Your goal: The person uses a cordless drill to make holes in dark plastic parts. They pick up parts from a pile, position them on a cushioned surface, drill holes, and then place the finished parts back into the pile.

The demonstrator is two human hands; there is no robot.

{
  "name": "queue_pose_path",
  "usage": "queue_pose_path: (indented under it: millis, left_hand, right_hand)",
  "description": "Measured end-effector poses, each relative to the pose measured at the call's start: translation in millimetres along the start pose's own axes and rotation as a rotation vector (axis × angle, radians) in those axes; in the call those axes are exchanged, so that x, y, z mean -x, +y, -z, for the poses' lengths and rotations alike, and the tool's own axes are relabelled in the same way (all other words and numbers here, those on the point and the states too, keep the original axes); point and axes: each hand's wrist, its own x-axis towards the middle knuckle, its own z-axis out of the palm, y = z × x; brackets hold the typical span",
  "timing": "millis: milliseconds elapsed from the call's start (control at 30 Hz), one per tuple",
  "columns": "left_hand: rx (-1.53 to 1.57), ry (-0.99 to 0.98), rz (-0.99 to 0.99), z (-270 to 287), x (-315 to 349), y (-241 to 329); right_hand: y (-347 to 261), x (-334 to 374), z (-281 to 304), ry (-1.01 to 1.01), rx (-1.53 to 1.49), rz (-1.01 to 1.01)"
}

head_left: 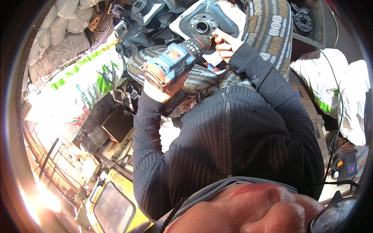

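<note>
Your left hand (pixel 167 92), left of centre in the upper half of the frame, was wrapped about the handle of the blue-and-black cordless drill with a red collar (pixel 171 62); that grip looked firm, though the drill body hid most of the fingers. The drill pointed up and right, its nose beside the dark grey moulded part with a round, holed hub (pixel 202 18), which lay at upper centre on a white, flat-looking pad (pixel 237 11).

Your right hand (pixel 226 44) had its fingers curled, thumb and forefinger drawn close at the drill's nose. Whether that grip had hold of a small fastener, the bit or nothing could not be told.

Principal hazard, in my judgement: with bare fingertips so near the nose, a skidding bit or an early trigger pull could have caught them. Second, the part sat close to your knees in patterned fabric trousers (pixel 272 31), and no clamp was visible; a shifting leg or drill torque could have turned it and thrown the bit off line. Third, the cuff of your dark ribbed sleeve (pixel 248 58) lay near enough that, if loose, it could have snagged on a spinning chuck.
</note>
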Motion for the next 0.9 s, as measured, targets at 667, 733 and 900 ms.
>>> queue_pose_path:
  millis: [667, 733, 900]
  left_hand:
    - [-0.210, -0.017, -0.090, -21.2, -39.0, -25.2]
    - [-0.166, -0.058, -0.146, -15.1, -46.3, -23.0]
    - [-0.064, -0.165, 0.115, -6.9, -55.4, -5.0]
  right_hand:
    - [13.7, -15.1, 8.9, 0.318, 0.162, 0.182]
    - [21.1, -21.5, 15.1, 0.398, 0.305, 0.334]
    - [28.3, -43.5, 26.0, 0.545, 0.765, 0.457]
